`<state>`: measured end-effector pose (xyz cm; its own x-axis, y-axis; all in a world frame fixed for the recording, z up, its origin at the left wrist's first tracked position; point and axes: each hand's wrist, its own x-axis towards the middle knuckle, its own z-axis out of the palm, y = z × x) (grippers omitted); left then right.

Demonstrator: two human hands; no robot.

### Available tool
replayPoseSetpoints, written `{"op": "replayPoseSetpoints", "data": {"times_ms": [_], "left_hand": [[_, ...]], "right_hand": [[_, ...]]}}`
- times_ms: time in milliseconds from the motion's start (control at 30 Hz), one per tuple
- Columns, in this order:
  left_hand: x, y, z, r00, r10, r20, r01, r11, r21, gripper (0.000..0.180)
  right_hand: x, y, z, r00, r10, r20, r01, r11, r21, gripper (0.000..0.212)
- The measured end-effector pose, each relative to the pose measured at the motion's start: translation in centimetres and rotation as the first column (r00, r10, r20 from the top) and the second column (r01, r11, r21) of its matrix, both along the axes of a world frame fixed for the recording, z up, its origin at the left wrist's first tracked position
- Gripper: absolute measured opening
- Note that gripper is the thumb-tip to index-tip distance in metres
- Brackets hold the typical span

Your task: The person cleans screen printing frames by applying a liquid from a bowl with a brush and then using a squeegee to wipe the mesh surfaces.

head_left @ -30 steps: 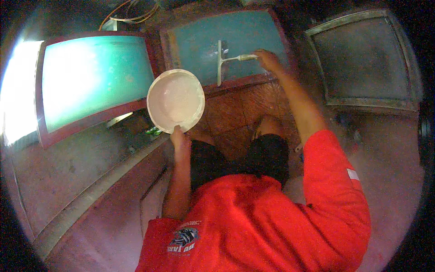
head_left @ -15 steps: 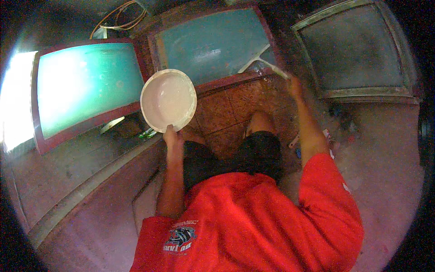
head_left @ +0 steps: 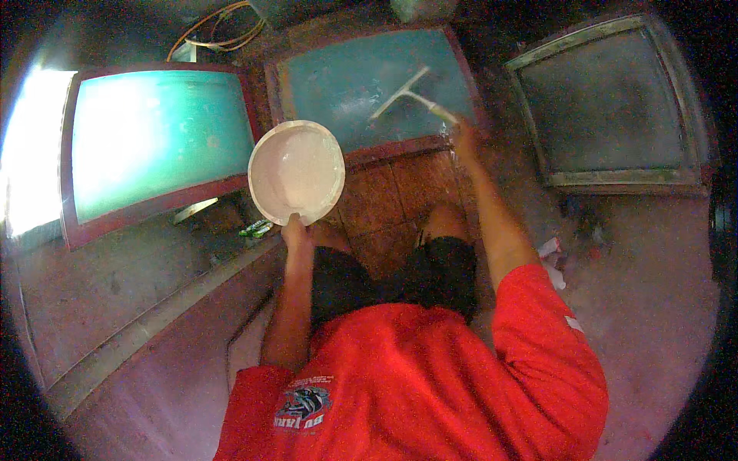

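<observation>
My left hand (head_left: 298, 234) is closed on the near rim of a round, pale basin (head_left: 270, 147), tilted so that its inside shows. The inside is whitish; whether liquid lies in it I cannot tell. My right hand (head_left: 465, 142) grips the handle of a pale T-shaped squeegee (head_left: 430, 107). The squeegee's crossbar lies over the middle of a teal panel (head_left: 323, 100) with a reddish frame; whether it touches the surface is unclear. The basin overlaps the panel's lower left corner in the view.
Left stands another red-framed teal panel (head_left: 165, 142), bright with glare. A grey-framed dark screen (head_left: 603, 104) leans at the right. Coiled orange cable (head_left: 223, 27) lies at the far left. Brown tiles (head_left: 373, 200) cover the floor between my knees. Small litter (head_left: 552, 265) lies near my right arm.
My right hand and the squeegee have moved left and slightly up, from the panel's lower right toward its middle. The basin has shifted slightly right in the view.
</observation>
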<state>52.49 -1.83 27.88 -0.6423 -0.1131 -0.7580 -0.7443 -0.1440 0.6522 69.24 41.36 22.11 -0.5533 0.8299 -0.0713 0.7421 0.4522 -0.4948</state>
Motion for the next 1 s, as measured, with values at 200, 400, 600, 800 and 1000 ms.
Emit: {"op": "replayPoseSetpoints", "data": {"times_ms": [200, 400, 600, 800, 1000], "left_hand": [[-0.2, -2.5, -2.3, 0.998, -0.039, -0.057, 0.044, 0.995, 0.09, 0.043], [0.8, -0.9, -3.4, 0.914, -0.358, -0.189, 0.36, 0.933, -0.027, 0.046], [0.8, 1.0, -1.2, 0.994, -0.108, 0.026, 0.105, 0.99, 0.095, 0.045], [0.0, -2.1, -3.5, 0.967, -0.225, -0.12, 0.228, 0.973, 0.017, 0.045], [0.7, -1.0, -0.4, 0.989, -0.063, -0.137, 0.061, 0.998, -0.019, 0.046]], "right_hand": [[3.3, 3.5, -0.9, 0.938, -0.33, -0.103, 0.345, 0.916, 0.204, 0.03], [3.5, 9.7, -0.6, 0.917, -0.381, 0.116, 0.347, 0.907, 0.237, 0.034], [-4.1, 9.2, -2.3, 0.933, -0.264, 0.245, 0.065, 0.792, 0.606, 0.032], [-17.6, 0.1, -0.8, 0.995, -0.096, -0.027, 0.092, 0.987, -0.13, 0.025], [-18.8, -1.2, 1.4, 0.969, -0.123, -0.214, 0.077, 0.975, -0.211, 0.025]]}}
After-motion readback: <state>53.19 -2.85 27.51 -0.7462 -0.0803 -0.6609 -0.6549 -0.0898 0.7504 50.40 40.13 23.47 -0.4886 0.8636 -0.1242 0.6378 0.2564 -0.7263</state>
